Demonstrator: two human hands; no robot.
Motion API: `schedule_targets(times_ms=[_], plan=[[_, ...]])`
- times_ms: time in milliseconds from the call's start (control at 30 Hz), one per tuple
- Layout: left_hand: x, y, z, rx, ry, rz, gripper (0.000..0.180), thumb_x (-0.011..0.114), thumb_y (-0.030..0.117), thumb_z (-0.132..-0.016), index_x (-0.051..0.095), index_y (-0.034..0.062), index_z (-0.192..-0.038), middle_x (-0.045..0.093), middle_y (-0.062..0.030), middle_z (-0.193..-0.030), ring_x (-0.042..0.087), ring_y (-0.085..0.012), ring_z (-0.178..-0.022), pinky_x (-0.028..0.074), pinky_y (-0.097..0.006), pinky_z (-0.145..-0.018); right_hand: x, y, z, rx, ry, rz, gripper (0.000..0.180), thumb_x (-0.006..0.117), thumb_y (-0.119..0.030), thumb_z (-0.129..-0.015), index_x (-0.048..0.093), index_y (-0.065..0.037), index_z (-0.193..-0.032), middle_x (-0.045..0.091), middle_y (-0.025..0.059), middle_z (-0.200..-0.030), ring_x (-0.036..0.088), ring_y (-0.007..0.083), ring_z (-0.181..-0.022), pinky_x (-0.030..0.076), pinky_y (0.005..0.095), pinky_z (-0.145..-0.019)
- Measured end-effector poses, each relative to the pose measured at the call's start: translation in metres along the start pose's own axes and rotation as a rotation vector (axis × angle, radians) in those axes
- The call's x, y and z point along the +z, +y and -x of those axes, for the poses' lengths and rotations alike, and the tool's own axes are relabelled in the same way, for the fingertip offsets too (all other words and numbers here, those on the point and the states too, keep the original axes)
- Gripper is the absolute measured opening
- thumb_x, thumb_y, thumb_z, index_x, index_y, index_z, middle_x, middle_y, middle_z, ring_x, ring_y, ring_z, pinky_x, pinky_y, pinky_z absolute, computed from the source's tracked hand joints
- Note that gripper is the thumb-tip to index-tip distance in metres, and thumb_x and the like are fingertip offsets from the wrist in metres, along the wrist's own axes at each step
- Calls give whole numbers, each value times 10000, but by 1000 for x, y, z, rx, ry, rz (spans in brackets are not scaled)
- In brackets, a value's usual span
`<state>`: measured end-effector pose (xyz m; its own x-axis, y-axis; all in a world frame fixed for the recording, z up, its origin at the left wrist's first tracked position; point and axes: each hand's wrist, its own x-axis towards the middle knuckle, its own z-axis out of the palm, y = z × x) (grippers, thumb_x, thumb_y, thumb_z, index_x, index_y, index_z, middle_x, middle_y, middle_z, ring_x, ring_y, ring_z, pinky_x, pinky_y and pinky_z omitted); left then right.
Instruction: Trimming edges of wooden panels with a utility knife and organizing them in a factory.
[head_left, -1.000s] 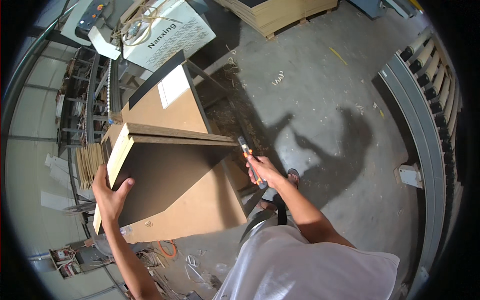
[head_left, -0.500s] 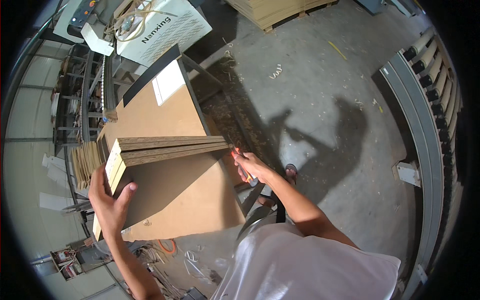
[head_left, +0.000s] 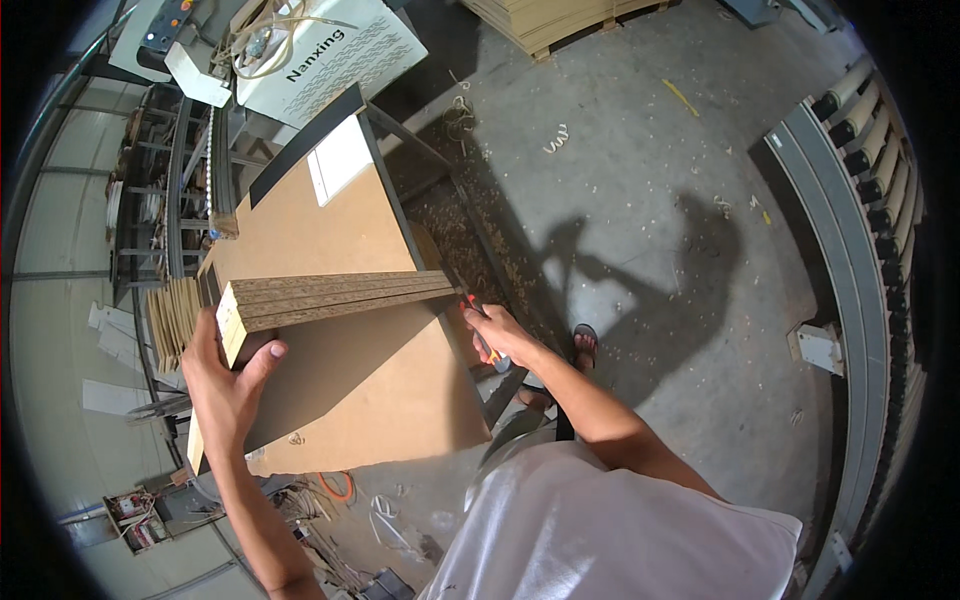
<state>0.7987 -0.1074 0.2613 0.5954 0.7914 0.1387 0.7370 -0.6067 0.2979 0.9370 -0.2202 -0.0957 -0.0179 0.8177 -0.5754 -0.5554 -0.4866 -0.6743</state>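
Observation:
A stack of several narrow particle boards (head_left: pixel 340 297) stands on edge above the tan work surface (head_left: pixel 310 235), its pale end toward the left. My left hand (head_left: pixel 225 385) grips that left end, the thumb on the near side and the fingers behind. At the boards' right end, my right hand (head_left: pixel 497 334) is closed round a hand tool (head_left: pixel 491 352) with a red, yellow and dark handle. The tool's narrow dark front part reaches up to the boards' right end. Its exact kind is hard to make out.
A white panel (head_left: pixel 339 162) lies at the table's far end, before a white machine (head_left: pixel 325 70). Thin boards (head_left: pixel 172 325) stand stacked at the left. A roller conveyor (head_left: pixel 835 230) runs along the right. Curled strips and chips litter the floor (head_left: pixel 640 150).
The gaps between the boards have closed, so their edges now sit tightly together. My left hand has shifted slightly right along with the left end. The right hand with the tool has barely moved.

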Motion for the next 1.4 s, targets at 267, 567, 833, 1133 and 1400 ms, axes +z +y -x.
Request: schedule_targets(times_ms=[267,567,833,1133,1400], plan=[[1,-7,-1,-56,-7,3,594,812,411,-736,518,-54,-960,601,-94,-789,515,-145,-731,465,-288,-681,-13,5,0,40,-90,-118,378,480,-403,-998,523,-32,-937,565,57,-607,557,149,-452,455,299,-415],[0,-6,-4,1,5,-128,613,827,370,-718,517,-72,-1008,615,-174,-845,578,-243,-752,484,-344,-722,-10,4,-2,70,-104,-24,381,475,-392,-1007,510,-14,-977,541,52,-602,546,152,-460,444,307,-413],[-4,-6,-8,-105,-108,-171,673,831,419,-698,521,-76,-1032,626,-194,-823,616,-254,-775,491,-346,-739,-10,-1,2,81,-86,-3,355,482,-352,-1009,504,2,-986,531,57,-590,533,161,-449,421,318,-405],[5,-16,-8,-39,51,-143,765,824,557,-644,520,-53,-990,625,-189,-798,602,-284,-735,486,-367,-722,-14,-3,-1,-7,-78,109,281,453,-292,-1006,485,-26,-922,532,58,-566,529,148,-406,419,306,-380],[6,-17,-5,-92,39,-79,713,838,508,-653,520,-42,-977,633,-137,-816,585,-211,-756,486,-336,-738,-14,0,6,100,-97,-93,336,444,-342,-1018,485,-21,-925,518,48,-543,513,146,-413,428,307,-391]])
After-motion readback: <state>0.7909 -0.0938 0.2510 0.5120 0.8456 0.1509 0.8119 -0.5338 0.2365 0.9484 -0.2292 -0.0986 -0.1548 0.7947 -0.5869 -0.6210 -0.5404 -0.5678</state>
